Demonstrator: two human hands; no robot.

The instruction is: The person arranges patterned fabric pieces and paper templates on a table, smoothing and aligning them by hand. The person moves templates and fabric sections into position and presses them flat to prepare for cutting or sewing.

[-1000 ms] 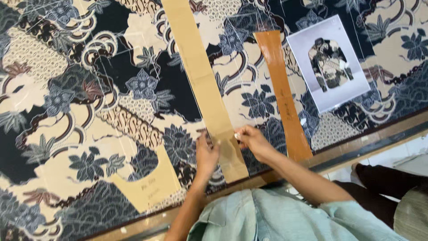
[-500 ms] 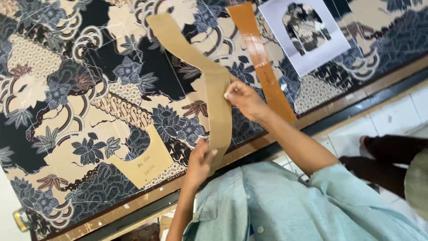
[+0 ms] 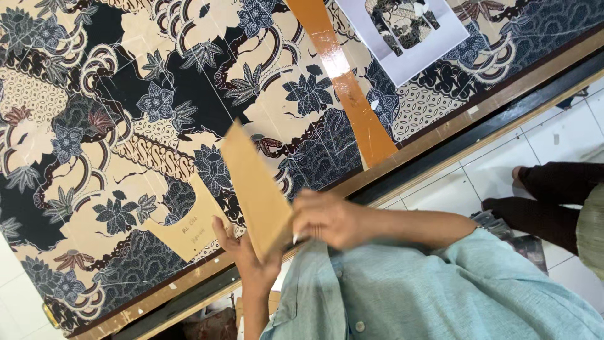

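Both hands hold the tan card pattern strip (image 3: 255, 189) lifted off the batik cloth (image 3: 94, 126) at the tabletop's near edge. Left hand (image 3: 248, 252) supports underneath, fingers spread; right hand (image 3: 327, 217) prob. pinches its edge, blurred. Keep the strip flat w/ even grip, no creasing.

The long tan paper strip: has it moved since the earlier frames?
Yes. The paper strip lay flat across the patterned cloth beside the orange ruler; now both hands hold it, lifted and folded, near the table edge.

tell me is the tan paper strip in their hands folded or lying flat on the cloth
Folded: the paper strip is doubled, lifted off the cloth, held between both hands.
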